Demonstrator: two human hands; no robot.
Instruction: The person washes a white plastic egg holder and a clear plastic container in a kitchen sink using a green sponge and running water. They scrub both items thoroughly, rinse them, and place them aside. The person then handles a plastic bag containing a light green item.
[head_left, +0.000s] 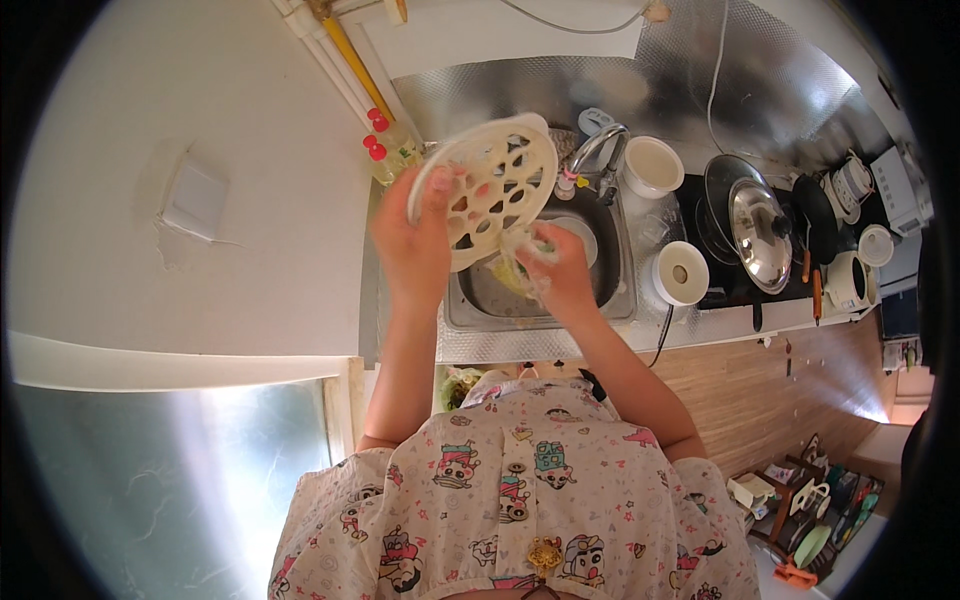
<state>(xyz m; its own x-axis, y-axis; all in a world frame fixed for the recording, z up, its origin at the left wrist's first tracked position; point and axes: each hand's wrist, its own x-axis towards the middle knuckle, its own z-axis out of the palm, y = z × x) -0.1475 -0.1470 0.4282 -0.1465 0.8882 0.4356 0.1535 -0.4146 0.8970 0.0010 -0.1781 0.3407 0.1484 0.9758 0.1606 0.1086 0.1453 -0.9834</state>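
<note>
My left hand (420, 217) grips the rim of a cream plastic plate with cut-out holes (517, 196), tilted up above the left part of the steel sink (540, 319). In my right hand (556, 262) is a soapy, whitish and green scrubbing cloth or mesh, held at the plate's lower edge; its exact kind is blurred. Something yellow, partly hidden, shows just below the cloth. A round pale dish (576, 238) lies in the sink behind my right hand. The curved chrome faucet (600, 142) stands at the back of the sink.
A white bowl (653, 166) and a small white electric appliance (680, 273) with a cord stand right of the sink. Farther right, a lidded pan (760, 235) and a black pan (815, 217) are on the black cooktop. Bottles with red caps (390, 154) stand behind my left hand.
</note>
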